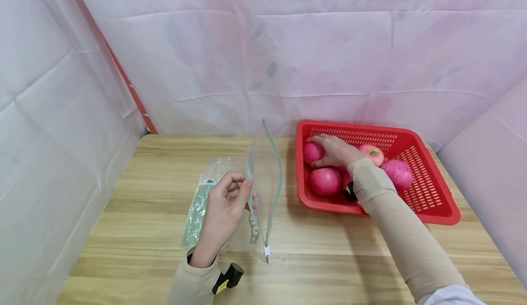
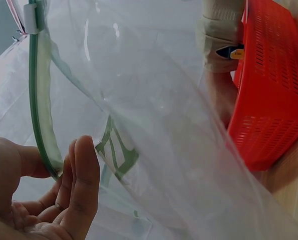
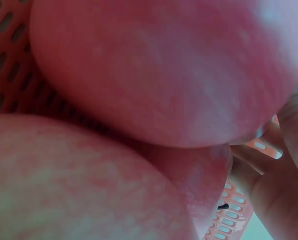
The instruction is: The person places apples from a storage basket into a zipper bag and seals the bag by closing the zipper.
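Note:
In the head view my left hand (image 1: 225,204) pinches the green-edged rim of a clear slider zip bag (image 1: 269,172), whose mouth gapes toward the right. The white slider (image 1: 266,251) sits at the bag's near end. The left wrist view shows the thumb and fingers on the green zip strip (image 2: 36,110). Inside the red basket (image 1: 302,177), my right hand (image 1: 335,152) curls round a pinkish-red apple (image 1: 313,152) at the left end. Just in front lies another apple (image 1: 325,181). In the right wrist view, large apples (image 3: 174,65) hide most of the right hand's fingers.
More apples (image 1: 397,174) lie toward the basket's right, under and beyond the right forearm. A flat clear packet with a green printed panel (image 1: 195,218) lies on the wooden table (image 1: 136,232), left of the bag. Pale cloth (image 1: 288,58) hangs behind and at both sides.

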The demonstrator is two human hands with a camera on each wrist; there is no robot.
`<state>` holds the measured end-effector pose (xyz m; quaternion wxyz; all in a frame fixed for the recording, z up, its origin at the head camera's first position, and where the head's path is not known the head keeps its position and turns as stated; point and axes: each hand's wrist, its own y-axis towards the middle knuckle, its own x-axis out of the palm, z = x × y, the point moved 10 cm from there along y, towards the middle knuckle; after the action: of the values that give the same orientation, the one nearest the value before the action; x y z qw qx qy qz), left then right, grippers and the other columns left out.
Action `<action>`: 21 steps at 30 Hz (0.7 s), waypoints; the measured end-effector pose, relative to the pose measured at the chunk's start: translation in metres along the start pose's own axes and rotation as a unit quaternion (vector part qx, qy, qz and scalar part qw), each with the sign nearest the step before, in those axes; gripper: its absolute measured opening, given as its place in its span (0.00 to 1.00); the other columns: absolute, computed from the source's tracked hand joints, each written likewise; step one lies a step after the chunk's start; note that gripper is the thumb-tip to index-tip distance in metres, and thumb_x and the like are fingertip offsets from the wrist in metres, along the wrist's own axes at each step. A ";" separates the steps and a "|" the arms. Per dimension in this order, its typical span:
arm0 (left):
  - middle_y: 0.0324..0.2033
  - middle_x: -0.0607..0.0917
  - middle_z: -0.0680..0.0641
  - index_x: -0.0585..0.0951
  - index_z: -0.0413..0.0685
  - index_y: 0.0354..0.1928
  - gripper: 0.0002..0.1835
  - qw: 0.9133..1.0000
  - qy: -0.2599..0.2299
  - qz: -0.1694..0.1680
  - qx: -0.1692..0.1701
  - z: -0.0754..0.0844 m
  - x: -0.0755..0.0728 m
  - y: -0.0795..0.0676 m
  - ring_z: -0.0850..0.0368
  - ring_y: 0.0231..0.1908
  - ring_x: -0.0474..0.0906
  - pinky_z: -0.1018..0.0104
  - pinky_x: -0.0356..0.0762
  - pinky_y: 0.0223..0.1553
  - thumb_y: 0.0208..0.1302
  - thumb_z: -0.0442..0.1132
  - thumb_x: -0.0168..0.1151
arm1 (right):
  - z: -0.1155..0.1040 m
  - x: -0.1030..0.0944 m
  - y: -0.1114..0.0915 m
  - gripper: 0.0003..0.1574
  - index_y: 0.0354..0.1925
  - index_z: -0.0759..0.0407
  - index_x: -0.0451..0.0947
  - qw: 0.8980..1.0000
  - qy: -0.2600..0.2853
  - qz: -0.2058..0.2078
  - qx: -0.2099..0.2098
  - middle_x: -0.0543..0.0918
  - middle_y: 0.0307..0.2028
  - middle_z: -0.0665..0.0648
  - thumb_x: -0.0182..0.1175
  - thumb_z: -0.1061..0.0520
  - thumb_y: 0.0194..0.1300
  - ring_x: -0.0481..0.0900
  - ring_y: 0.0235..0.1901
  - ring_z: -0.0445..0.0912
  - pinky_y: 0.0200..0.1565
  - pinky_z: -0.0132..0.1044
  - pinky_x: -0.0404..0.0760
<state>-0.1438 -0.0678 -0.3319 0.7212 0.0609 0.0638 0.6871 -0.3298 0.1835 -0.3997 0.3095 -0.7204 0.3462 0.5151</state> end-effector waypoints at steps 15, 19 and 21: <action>0.26 0.83 0.38 0.76 0.36 0.43 0.07 1.000 0.007 -0.009 0.015 0.005 0.002 0.003 0.58 0.23 0.82 0.63 0.87 0.28 0.78 0.35 0.55 | -0.002 -0.004 -0.003 0.42 0.63 0.63 0.75 1.000 0.012 0.022 0.002 0.79 0.59 0.68 0.78 0.54 0.52 0.77 0.59 0.65 0.62 0.62 0.76; 0.26 0.83 0.38 0.76 0.36 0.42 0.06 1.000 0.008 -0.014 0.020 0.006 0.003 0.004 0.59 0.23 0.82 0.63 0.87 0.28 0.77 0.34 0.55 | 0.000 -0.004 -0.003 0.41 0.63 0.63 0.75 1.000 0.018 0.023 0.004 0.79 0.59 0.68 0.78 0.54 0.53 0.77 0.58 0.64 0.63 0.61 0.76; 0.26 0.83 0.38 0.76 0.36 0.42 0.06 1.000 0.008 -0.015 0.021 0.006 0.004 0.004 0.59 0.23 0.82 0.63 0.87 0.28 0.77 0.33 0.55 | 0.000 -0.004 -0.003 0.41 0.63 0.63 0.76 1.000 0.020 0.024 0.004 0.80 0.59 0.68 0.78 0.54 0.52 0.78 0.58 0.64 0.63 0.61 0.76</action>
<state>-0.1463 -0.0636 -0.3250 0.7298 0.0693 0.0850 0.6748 -0.3280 0.1862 -0.3958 0.2928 -0.7204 0.3717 0.5070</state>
